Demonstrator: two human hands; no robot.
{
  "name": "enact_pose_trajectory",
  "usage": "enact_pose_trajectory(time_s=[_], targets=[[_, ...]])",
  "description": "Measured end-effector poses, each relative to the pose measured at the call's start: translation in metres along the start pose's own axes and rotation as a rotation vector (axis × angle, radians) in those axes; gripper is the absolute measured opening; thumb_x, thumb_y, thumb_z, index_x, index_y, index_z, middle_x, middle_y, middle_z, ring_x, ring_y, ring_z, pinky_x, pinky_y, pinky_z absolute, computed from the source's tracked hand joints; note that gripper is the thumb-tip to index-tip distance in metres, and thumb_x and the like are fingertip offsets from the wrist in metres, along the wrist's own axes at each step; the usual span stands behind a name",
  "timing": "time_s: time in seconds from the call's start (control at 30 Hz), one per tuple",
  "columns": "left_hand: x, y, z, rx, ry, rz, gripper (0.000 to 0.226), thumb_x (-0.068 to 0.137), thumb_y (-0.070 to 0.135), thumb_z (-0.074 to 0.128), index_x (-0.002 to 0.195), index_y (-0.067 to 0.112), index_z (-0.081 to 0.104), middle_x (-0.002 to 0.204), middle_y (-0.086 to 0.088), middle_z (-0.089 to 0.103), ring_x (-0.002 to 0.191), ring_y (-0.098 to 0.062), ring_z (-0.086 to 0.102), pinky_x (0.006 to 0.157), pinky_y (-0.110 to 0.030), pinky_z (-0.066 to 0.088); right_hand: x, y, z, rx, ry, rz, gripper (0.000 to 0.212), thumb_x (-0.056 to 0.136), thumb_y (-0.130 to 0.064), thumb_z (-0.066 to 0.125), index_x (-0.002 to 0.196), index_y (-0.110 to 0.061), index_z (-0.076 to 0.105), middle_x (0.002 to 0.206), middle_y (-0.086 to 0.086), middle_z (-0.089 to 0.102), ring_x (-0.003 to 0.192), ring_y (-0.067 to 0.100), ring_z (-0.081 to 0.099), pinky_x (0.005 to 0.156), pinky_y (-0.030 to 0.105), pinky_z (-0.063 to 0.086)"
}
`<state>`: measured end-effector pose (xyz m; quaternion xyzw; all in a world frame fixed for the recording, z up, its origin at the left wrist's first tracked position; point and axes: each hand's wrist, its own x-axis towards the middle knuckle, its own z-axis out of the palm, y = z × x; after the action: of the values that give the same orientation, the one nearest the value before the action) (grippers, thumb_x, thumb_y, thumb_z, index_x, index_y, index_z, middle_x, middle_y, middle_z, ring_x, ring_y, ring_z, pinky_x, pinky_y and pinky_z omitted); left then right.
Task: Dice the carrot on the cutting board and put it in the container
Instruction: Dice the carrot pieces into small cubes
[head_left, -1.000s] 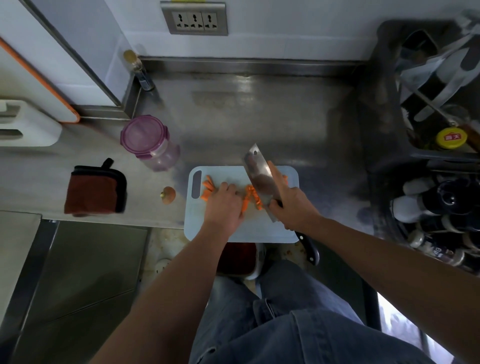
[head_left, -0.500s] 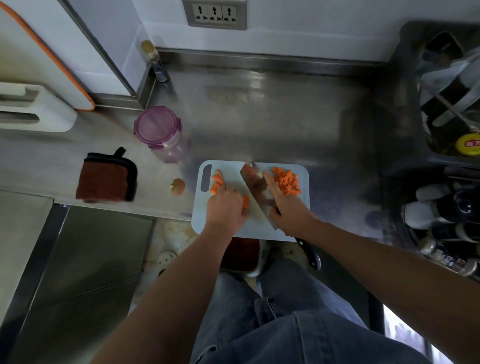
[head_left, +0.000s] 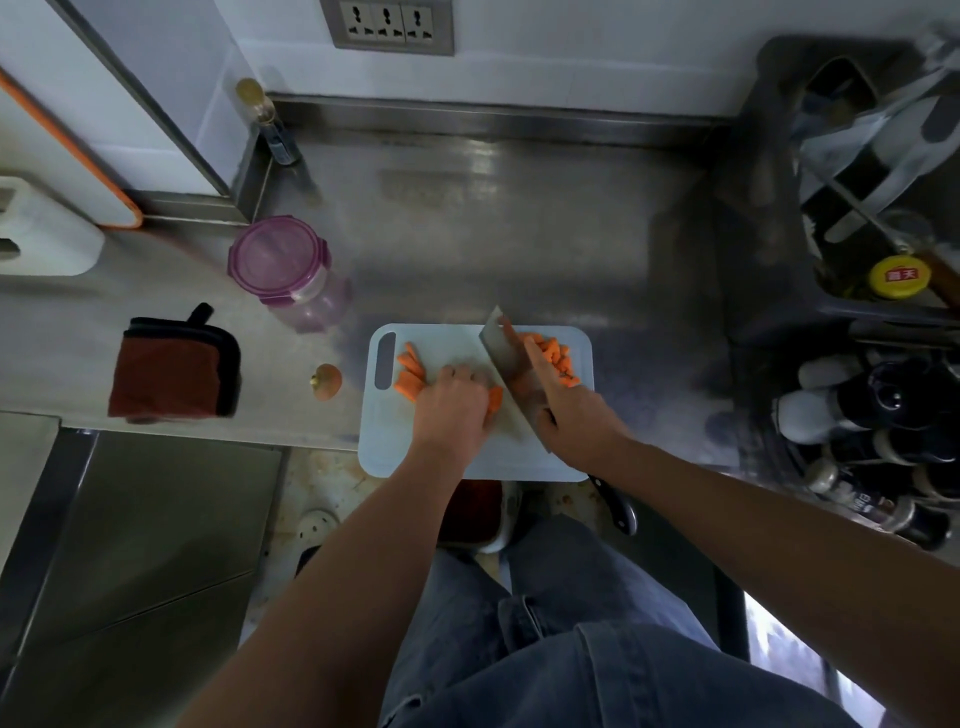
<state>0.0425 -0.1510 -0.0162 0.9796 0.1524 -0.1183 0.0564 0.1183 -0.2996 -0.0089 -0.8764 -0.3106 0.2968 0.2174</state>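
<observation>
A pale blue cutting board (head_left: 519, 462) lies at the counter's front edge. Carrot sticks (head_left: 410, 371) lie at its left end, and a heap of diced carrot (head_left: 558, 358) sits at its far right corner. My left hand (head_left: 454, 402) rests curled over a carrot stick (head_left: 495, 400) in the board's middle, holding it down. My right hand (head_left: 566, 410) grips a cleaver (head_left: 506, 358), forefinger along the blade, whose edge stands on the board just right of that stick. A purple-lidded container (head_left: 280, 265) stands closed, left of the board and behind it.
A carrot end (head_left: 327, 382) lies on the steel counter (head_left: 493, 234) left of the board, beside a folded red cloth (head_left: 171, 371). Bottles (head_left: 883, 447) and a dark rack (head_left: 857, 171) crowd the right side. A small bottle (head_left: 267, 122) stands at the back.
The cleaver pushed the cut pieces to the board's far right corner, then came back beside my left hand. My left hand has stayed on the carrot sticks.
</observation>
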Motion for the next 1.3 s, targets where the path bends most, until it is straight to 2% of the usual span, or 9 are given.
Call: enact_pose_trajectory(time_s=[0.17,0.23,0.37,0.47,0.67,0.8,1.0,1.13,1.3], targets=[[-0.005,-0.006,0.004,-0.081,-0.008,-0.026,0.034,0.094,0.035,0.058,0.119,0.012,0.054,0.118,-0.007,0.054,0.110,-0.022,0.052,0.085,-0.031,0.047,0.004,-0.002,0.005,-0.048,-0.042,-0.021,0.082,0.093,-0.012,0.042,0.151,-0.038,-0.010,0.072,0.006,0.055,0.059,0.020,0.053,0.060,0.039,0.053],[-0.007,-0.008,0.004,-0.108,0.005,-0.041,0.032,0.094,0.032,0.059,0.120,0.012,0.054,0.118,-0.007,0.054,0.110,-0.022,0.052,0.084,-0.030,0.046,0.005,-0.003,0.006,-0.058,-0.035,-0.020,0.081,0.093,-0.012,0.042,0.151,-0.037,-0.009,0.073,0.008,0.057,0.060,0.021,0.054,0.061,0.042,0.055],[-0.008,-0.009,0.003,-0.158,0.003,-0.083,0.028,0.096,0.027,0.058,0.120,0.012,0.058,0.118,-0.007,0.054,0.111,-0.023,0.053,0.083,-0.031,0.046,0.011,-0.007,0.006,-0.021,0.018,-0.080,0.081,0.094,-0.015,0.044,0.149,-0.042,-0.009,0.091,0.013,0.063,0.068,0.023,0.059,0.062,0.045,0.055],[-0.008,-0.007,0.002,-0.209,0.024,-0.113,0.022,0.095,0.021,0.057,0.116,0.014,0.060,0.114,-0.007,0.055,0.107,-0.024,0.056,0.078,-0.030,0.045,0.015,-0.012,0.006,-0.052,-0.003,-0.110,0.081,0.095,-0.018,0.045,0.145,-0.046,-0.012,0.083,0.011,0.062,0.065,0.025,0.058,0.062,0.047,0.054],[-0.007,-0.007,0.007,-0.239,0.049,-0.138,0.020,0.094,0.017,0.059,0.114,0.015,0.063,0.111,-0.006,0.057,0.103,-0.022,0.059,0.075,-0.028,0.044,0.008,-0.026,0.006,-0.203,-0.028,-0.075,0.084,0.094,-0.012,0.048,0.153,-0.030,-0.010,0.090,0.005,0.056,0.070,0.022,0.054,0.059,0.033,0.042],[-0.006,-0.007,0.010,-0.278,0.072,-0.146,0.016,0.094,0.017,0.061,0.109,0.015,0.066,0.108,-0.004,0.059,0.099,-0.021,0.060,0.072,-0.026,0.041,0.006,-0.030,0.009,-0.240,-0.040,-0.070,0.090,0.092,-0.009,0.048,0.151,-0.032,-0.016,0.095,0.013,0.062,0.075,0.025,0.059,0.067,0.039,0.053],[-0.003,-0.010,0.013,-0.364,0.091,-0.158,0.014,0.091,0.017,0.064,0.103,0.014,0.071,0.102,-0.002,0.062,0.092,-0.019,0.061,0.072,-0.025,0.043,0.008,-0.034,0.012,-0.192,-0.025,-0.048,0.092,0.091,-0.007,0.049,0.150,-0.035,-0.018,0.094,0.011,0.061,0.073,0.022,0.059,0.071,0.041,0.055],[0.000,-0.010,0.012,-0.384,0.068,-0.156,0.013,0.090,0.013,0.064,0.100,0.010,0.071,0.102,-0.005,0.063,0.092,-0.022,0.062,0.075,-0.029,0.047,0.013,-0.037,0.017,-0.187,-0.034,-0.014,0.096,0.089,-0.003,0.049,0.150,-0.035,-0.019,0.088,0.011,0.062,0.071,0.023,0.057,0.068,0.039,0.051],[0.001,-0.011,0.015,-0.391,0.059,-0.150,0.010,0.089,0.010,0.063,0.096,0.007,0.070,0.101,-0.006,0.063,0.090,-0.023,0.062,0.077,-0.031,0.049,0.015,-0.032,0.026,-0.173,-0.036,-0.002,0.103,0.089,-0.003,0.051,0.145,-0.041,-0.027,0.089,0.012,0.062,0.073,0.025,0.060,0.071,0.044,0.054]])
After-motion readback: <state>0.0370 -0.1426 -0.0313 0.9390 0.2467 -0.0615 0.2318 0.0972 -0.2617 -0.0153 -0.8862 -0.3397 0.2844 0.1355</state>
